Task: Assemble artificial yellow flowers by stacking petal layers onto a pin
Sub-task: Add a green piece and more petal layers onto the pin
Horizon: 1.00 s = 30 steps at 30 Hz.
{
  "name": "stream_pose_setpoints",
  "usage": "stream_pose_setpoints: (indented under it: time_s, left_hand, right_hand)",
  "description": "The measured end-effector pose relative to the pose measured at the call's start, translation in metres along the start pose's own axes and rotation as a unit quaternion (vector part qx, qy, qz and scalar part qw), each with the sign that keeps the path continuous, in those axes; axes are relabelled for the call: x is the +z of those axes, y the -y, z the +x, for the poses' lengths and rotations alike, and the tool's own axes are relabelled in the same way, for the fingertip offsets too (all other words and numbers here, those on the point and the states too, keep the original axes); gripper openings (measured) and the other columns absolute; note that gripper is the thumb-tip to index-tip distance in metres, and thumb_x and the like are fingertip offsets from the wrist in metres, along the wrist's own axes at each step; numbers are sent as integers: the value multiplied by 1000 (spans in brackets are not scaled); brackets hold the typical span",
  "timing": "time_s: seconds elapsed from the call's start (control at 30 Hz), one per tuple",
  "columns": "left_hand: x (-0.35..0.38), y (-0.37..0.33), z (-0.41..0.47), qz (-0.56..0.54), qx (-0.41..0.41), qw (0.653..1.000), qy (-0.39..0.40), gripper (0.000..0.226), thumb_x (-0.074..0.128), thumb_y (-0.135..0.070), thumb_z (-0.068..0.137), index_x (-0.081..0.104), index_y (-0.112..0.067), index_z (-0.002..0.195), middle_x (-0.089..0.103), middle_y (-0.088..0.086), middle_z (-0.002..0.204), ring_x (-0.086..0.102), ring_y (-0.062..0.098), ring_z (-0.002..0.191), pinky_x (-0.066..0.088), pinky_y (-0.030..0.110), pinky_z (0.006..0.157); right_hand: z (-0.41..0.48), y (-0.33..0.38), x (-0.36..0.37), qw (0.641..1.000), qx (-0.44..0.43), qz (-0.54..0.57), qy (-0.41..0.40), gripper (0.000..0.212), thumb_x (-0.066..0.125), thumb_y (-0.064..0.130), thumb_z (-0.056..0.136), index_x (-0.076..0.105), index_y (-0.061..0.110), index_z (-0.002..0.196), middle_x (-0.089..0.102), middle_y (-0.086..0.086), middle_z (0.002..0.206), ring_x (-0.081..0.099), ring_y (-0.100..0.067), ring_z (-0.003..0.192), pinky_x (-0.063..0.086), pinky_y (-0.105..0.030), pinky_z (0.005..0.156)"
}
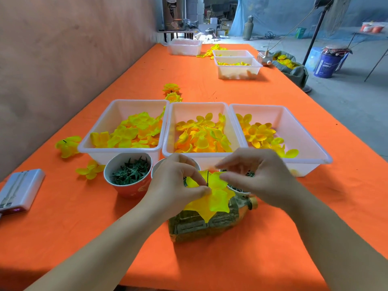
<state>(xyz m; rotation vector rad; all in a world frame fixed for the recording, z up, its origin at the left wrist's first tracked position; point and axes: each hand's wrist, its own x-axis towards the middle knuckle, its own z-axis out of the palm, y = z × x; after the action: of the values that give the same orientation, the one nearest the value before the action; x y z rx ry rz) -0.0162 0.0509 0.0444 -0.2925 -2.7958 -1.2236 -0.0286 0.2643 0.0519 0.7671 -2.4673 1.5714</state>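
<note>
My left fingers (199, 191) pinch the petal layer (214, 201) at the pin (207, 177) standing between them and my blurred right fingers (231, 177), probably steadying it for threading; whether the right ones grip I cannot tell.

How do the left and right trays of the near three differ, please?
The left tray holds broad, ruffled petals piled across its front; the right tray holds smaller round-lobed petals along its left side, leaving much floor bare. Both are white plastic tubs on the orange cloth.
</note>
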Motion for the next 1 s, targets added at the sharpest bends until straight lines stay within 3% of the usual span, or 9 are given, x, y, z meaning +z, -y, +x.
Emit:
stream_pose_setpoints:
  time_s: [0.17,0.27,0.4,0.5,0.63,0.73,0.8,0.9,1.0]
  left_hand:
    - [2,10,-2,-30,-2,999,-12,17,89,-34,70,72,-35,66,56,-17,102,51,-4,103,37,13,76]
    - [6,15,-2,-29,6,999,-17,17,88,-36,70,72,-32,65,58,-18,104,50,-8,103,34,3,72]
    - [4,23,-2,-64,0,998,11,13,87,-36,73,76,-31,68,61,-19,108,56,-4,99,37,11,70]
    - [0,28,0,-89,-7,995,39,10,88,-28,72,79,-31,70,61,-18,108,57,-8,83,40,19,71]
    - [-16,27,8,-72,19,995,66,15,89,-25,71,78,-36,68,64,-20,101,54,-17,64,38,6,59]
    - [-42,28,33,-87,25,995,48,16,87,-22,71,77,-33,68,73,-16,84,66,-6,73,44,6,65]
    - [-60,41,64,-41,-2,999,-25,14,84,-18,73,75,-28,69,74,-9,74,71,6,74,52,17,68]
    - [-85,76,120,120,-54,981,-140,11,76,-5,78,74,-14,85,75,5,88,69,25,87,53,34,78]
    - [-106,115,159,231,-148,951,-144,19,73,-5,80,68,-7,99,70,17,104,62,36,100,49,40,82]
  right_hand:
    - [1,-9,31,998,27,-6,50,14,81,27,76,79,32,88,66,7,67,55,-3,63,41,-16,59]
    - [2,-13,34,997,42,57,40,8,80,33,72,77,39,77,67,3,69,54,-9,63,44,-27,59]
    - [4,-16,37,992,49,100,51,7,82,32,72,77,35,75,67,-15,75,56,-25,66,48,-49,60]
    - [4,-22,38,994,45,82,53,10,83,27,74,77,35,75,60,-15,73,52,-30,65,43,-44,58]
    - [1,-26,40,989,65,114,62,16,81,27,75,75,42,72,60,-23,82,56,-39,75,42,-44,66]
    - [0,-28,38,987,76,116,76,10,81,30,74,78,39,76,63,-14,83,59,-42,80,46,-48,67]
    - [1,-29,35,988,78,107,85,9,81,30,74,80,35,81,63,-4,79,56,-37,77,45,-42,66]
    - [3,-31,34,986,82,101,100,12,81,26,74,80,37,79,60,-1,77,60,-31,76,47,-42,66]
    - [5,-33,33,984,85,108,108,12,82,31,73,82,31,85,60,-1,77,50,-26,70,42,-31,65]
